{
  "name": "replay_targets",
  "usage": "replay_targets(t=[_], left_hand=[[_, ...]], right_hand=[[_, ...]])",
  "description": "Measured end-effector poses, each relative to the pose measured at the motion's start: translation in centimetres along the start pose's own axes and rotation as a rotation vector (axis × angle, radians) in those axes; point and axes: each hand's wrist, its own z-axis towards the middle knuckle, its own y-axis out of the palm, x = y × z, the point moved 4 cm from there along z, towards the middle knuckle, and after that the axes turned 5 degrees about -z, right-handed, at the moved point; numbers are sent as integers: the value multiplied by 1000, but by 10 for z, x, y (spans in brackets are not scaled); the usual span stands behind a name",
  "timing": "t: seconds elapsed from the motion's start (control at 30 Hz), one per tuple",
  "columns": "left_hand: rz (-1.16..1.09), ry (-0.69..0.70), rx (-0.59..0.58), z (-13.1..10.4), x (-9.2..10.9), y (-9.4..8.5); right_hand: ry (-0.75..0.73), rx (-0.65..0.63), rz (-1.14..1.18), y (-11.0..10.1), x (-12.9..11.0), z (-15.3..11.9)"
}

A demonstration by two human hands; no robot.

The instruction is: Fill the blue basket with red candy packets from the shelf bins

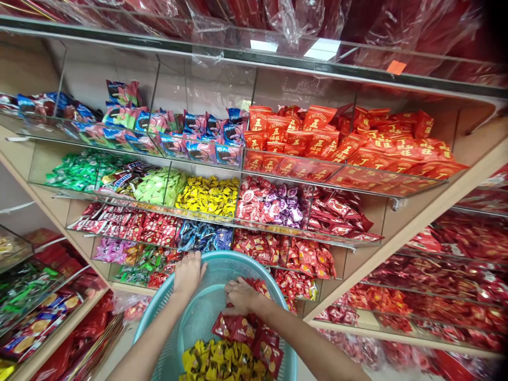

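Note:
A turquoise plastic basket with mesh sides is in front of me at the bottom of the view. My left hand grips its far left rim, fingers curled over the edge. Inside, my right hand is closed over dark red candy packets, its fingers bent down among them; the fingertips are partly hidden. More red packets lie beneath and behind that hand, along the basket's right side. Yellow wrapped candies cover the near part of the basket floor.
Ahead stands a wooden shelf with clear-fronted compartments, holding orange-red packets, blue-pink packets, yellow candies and green candies. A glass shelf edge spans the top. More stocked shelves flank both sides.

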Motion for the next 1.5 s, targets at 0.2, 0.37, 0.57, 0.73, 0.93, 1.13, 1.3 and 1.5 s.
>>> replay_targets(t=[0.2, 0.37, 0.57, 0.73, 0.93, 1.13, 1.3, 1.5], left_hand=[[-37, -14, -19, 0, 0, -1], [-16, -1, -8, -1, 1, 0], [-9, 12, 2, -1, 0, 1], [-17, -1, -4, -1, 1, -1], [-23, -18, -13, 0, -1, 1], [14, 18, 12, 0, 0, 0], [2, 12, -5, 0, 0, 0], [-30, -10, 1, 1, -1, 1]], right_hand=[[25, -22, 116, -12, 1, 6], [-95, 10, 123, -17, -29, 11], [-109, -73, -23, 6, -55, 5], [-117, 5, -26, 9, -50, -8], [-141, 63, 3, 6, -49, -18], [-180, 128, -12, -9, -51, -14], [-21, 346, 89, -74, -2, -14], [481, 276, -24, -98, 111, -18]])
